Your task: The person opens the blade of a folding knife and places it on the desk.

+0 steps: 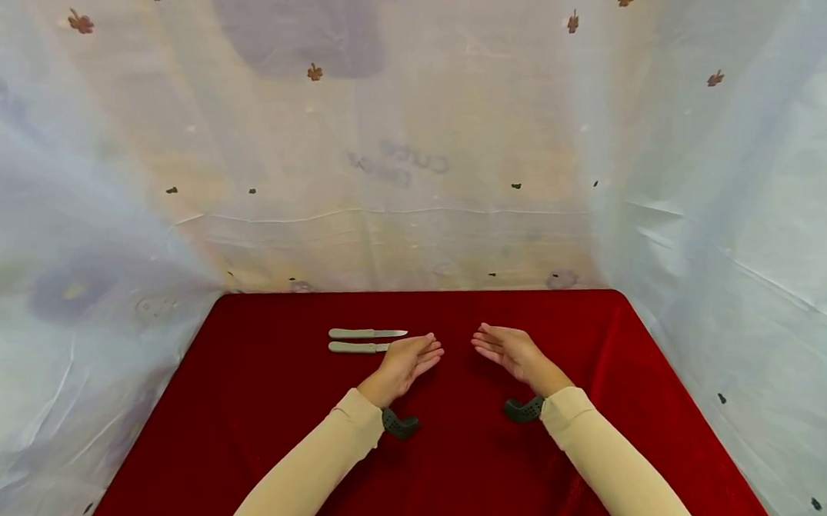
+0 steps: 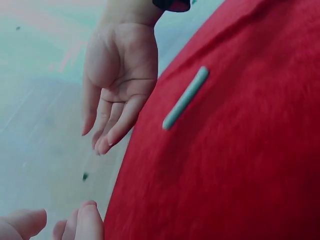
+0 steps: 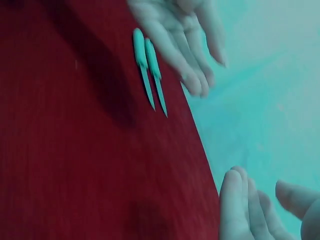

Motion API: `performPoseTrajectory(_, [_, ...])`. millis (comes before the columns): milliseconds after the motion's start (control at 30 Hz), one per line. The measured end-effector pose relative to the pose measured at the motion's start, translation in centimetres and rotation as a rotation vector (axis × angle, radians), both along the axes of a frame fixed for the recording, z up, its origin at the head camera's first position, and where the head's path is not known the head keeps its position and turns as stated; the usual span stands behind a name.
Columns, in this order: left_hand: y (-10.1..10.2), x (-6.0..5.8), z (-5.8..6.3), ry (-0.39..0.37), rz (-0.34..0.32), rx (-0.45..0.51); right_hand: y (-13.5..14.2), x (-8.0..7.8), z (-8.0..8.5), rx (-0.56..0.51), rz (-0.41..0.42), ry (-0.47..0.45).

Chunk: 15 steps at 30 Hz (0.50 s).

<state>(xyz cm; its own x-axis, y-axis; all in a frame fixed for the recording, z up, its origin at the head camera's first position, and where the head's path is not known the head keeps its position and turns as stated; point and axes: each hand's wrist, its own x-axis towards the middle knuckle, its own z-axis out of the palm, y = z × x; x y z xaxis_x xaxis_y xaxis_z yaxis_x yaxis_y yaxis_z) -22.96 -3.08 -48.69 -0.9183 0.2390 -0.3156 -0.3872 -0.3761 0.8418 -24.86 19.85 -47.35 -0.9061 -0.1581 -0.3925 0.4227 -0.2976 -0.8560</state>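
Two paring knives with pale handles, the upper knife (image 1: 355, 334) and the lower knife (image 1: 351, 348), lie side by side on the red cloth. My left hand (image 1: 407, 361) is held just right of them, fingers extended, and covers the lower blade's tip in the head view. Across from it, my right hand (image 1: 513, 352) has its fingers loosely straight, palm turned toward the left one. Neither hand holds anything. In the left wrist view a short pale rod-like thing (image 2: 185, 98) lies on the cloth beside the right hand; the head view does not show it.
The red cloth (image 1: 460, 460) covers a table that narrows toward the back. Pale patterned sheeting (image 1: 405, 134) hangs behind it and on both sides. A dark band sits on each wrist, the left band (image 1: 399, 424) and the right band (image 1: 523, 410).
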Motion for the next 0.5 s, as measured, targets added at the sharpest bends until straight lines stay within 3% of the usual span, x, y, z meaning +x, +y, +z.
performPoseTrajectory(267, [5.7, 0.4, -0.7, -0.005, -0.075, 0.018, 7.5, 1.7, 0.3, 0.150, 0.021, 0.122])
performPoseTrajectory(500, [10.4, 1.2, -1.7, -0.023, -0.118, 0.002, 11.9, 3.0, -0.4, 0.223, 0.006, 0.124])
